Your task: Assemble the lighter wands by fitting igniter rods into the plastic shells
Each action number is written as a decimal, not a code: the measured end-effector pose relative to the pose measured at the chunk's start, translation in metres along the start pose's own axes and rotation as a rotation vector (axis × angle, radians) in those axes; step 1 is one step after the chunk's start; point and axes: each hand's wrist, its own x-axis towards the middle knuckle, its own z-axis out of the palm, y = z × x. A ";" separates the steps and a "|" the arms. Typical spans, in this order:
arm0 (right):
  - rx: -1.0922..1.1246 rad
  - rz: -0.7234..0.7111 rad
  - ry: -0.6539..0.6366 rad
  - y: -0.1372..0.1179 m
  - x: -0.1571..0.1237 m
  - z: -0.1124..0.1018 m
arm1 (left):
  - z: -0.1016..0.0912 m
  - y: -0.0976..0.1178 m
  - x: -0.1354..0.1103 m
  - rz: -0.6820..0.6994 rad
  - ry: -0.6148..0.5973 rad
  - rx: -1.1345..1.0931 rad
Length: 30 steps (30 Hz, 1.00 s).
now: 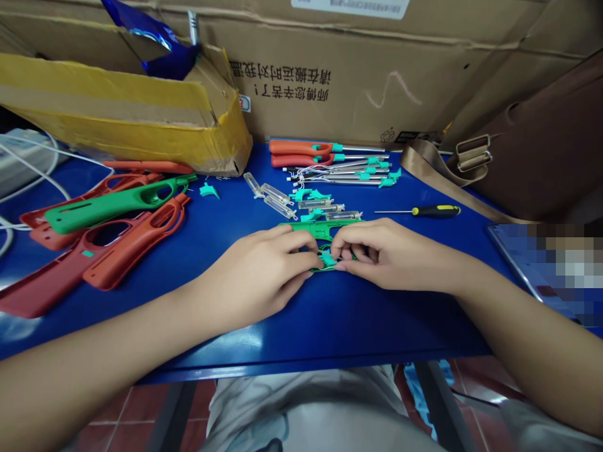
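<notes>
i see both hands meeting on the green shell (316, 230) at mid blue table (330, 320). left hand (257, 276) pinches it narrow, right hand (391, 254) pinches the teal piece (326, 257) against it. screwdriver (426, 211) lies at two o'clock.

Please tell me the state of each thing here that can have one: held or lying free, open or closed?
left hand: closed on the green shell
right hand: pinching the teal part
green shell: lying flat, held
teal part: at the green shell, pinched
screwdriver: lying free, untouched
cardboard box: open, flap up
red shells: loose halves, untouched
</notes>
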 end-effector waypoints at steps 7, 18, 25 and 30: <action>0.076 0.091 -0.042 -0.001 0.002 -0.003 | 0.000 -0.001 -0.003 0.013 0.005 0.051; 0.013 0.036 -0.025 -0.001 -0.002 -0.003 | -0.006 -0.001 -0.003 0.172 0.002 0.192; 0.032 0.032 -0.051 -0.001 -0.001 -0.005 | -0.006 -0.002 -0.003 0.186 -0.007 0.192; 0.001 0.016 -0.035 -0.001 -0.001 -0.004 | -0.006 -0.002 -0.002 0.174 -0.023 0.192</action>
